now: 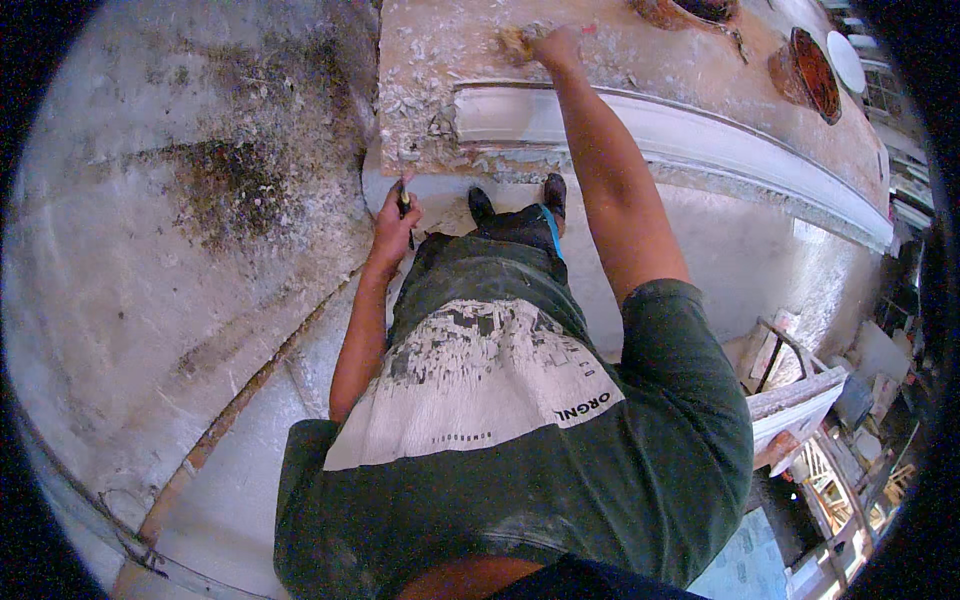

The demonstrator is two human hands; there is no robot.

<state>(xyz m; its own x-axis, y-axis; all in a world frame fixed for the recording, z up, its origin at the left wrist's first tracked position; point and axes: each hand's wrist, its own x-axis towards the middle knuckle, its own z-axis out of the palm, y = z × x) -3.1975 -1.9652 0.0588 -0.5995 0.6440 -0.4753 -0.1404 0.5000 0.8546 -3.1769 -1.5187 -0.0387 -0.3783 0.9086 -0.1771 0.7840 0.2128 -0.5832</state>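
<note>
My right hand (560, 48) reaches far over the workbench (620, 45), its fingers closed on a yellowish-brown clump (518, 43). Whether the clump is fibre, a sponge or a brush cannot be made out. Nearer to me, at the bench's left front corner, my left hand (393, 228) is wrapped round a slim hand tool (404, 198) with a dark and yellow handle. Its working end is too small to tell. Between me and the clump, a long white moulding (650, 115) lies along the bench's front edge.
Pale flakes and crumbs (432, 75) litter the bench's left part. At its far right stand a reddish-brown bucket (805, 75) and a white round disc (846, 62). A stained wall or panel (230, 180) rises on the left. Rails and boards (800, 400) lie at right.
</note>
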